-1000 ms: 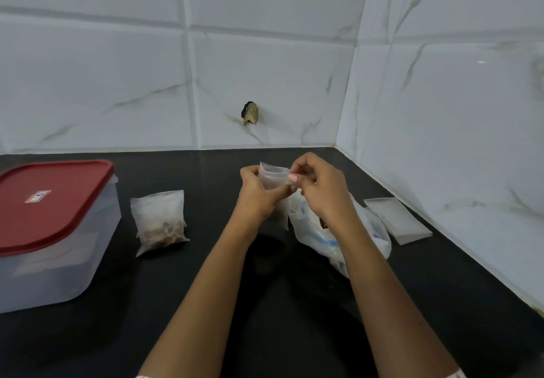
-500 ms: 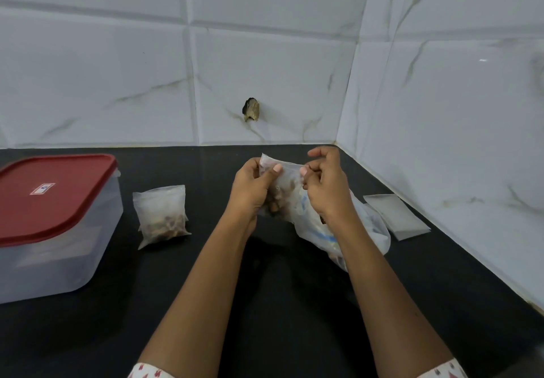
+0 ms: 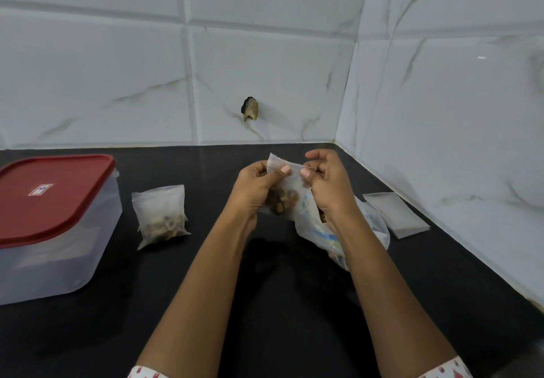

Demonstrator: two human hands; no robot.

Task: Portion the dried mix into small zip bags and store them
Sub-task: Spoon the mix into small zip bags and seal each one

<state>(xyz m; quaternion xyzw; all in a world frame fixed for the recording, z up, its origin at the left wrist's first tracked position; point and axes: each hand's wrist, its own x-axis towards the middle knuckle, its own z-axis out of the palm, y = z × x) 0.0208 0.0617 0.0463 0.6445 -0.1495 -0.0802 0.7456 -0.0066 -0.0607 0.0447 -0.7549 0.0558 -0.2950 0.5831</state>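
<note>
A small clear zip bag (image 3: pixel 285 193) holding brown dried mix is held up over the black counter (image 3: pixel 265 304). My left hand (image 3: pixel 255 189) pinches its top left edge with thumb and fingers. My right hand (image 3: pixel 328 183) pinches the top right edge. Below my right wrist lies the large clear bag (image 3: pixel 332 232) of dried mix with blue print. A filled small bag (image 3: pixel 162 214) lies on the counter to the left. Empty flat zip bags (image 3: pixel 394 214) lie at the right, near the wall.
A clear plastic box with a red lid (image 3: pixel 50 201) stands at the left. White marble tiles form the back wall and the right wall, meeting in a corner. A dark chipped spot (image 3: pixel 250 109) marks the back wall.
The small bag has turned so its brown contents now show between my hands. My fingers have shifted along its top edge. The view has tilted slightly.
</note>
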